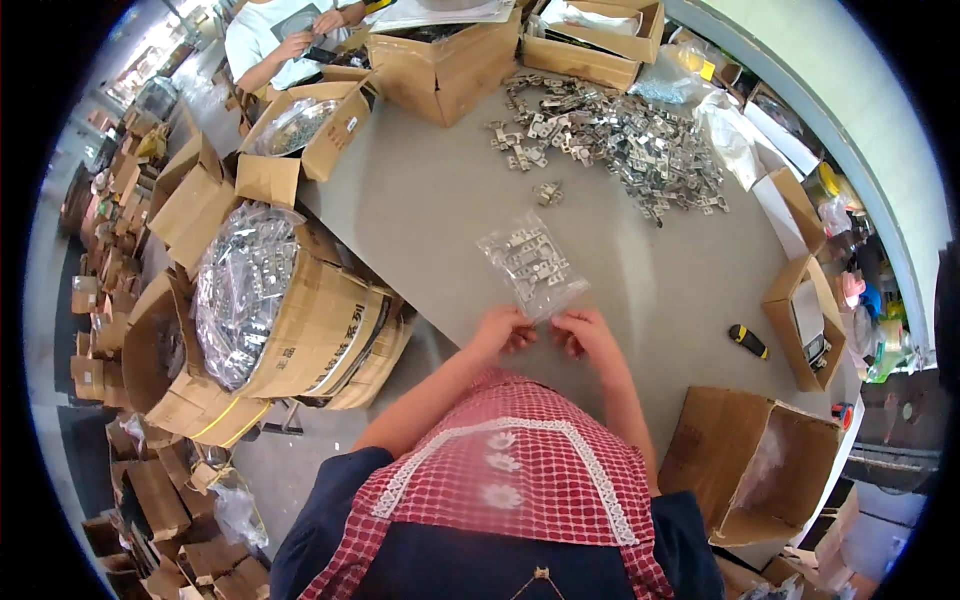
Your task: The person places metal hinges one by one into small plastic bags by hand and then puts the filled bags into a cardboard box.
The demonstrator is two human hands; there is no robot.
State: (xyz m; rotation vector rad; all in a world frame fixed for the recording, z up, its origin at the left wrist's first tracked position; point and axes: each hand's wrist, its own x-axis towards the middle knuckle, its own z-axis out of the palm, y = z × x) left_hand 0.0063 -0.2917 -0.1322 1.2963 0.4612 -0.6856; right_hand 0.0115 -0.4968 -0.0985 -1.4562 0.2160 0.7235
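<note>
A clear plastic bag [533,262] with several small metal brackets inside lies on the grey table. Its near edge is pinched at one corner by my left hand [503,332] and at the other by my right hand [580,332]. Both hands have their fingers closed along that edge, close to my apron. Beyond the bag sits a small group of loose metal brackets [547,193]. Farther off, a wide heap of the same shiny metal pieces [640,140] spreads over the table.
Left of the table, a big carton [320,325] holds bagged metal parts. Cardboard boxes [440,75] line the far edge, where another person [285,45] works. At right are a yellow-black utility knife [748,341], a narrow open box [803,330] and an open brown carton [720,450].
</note>
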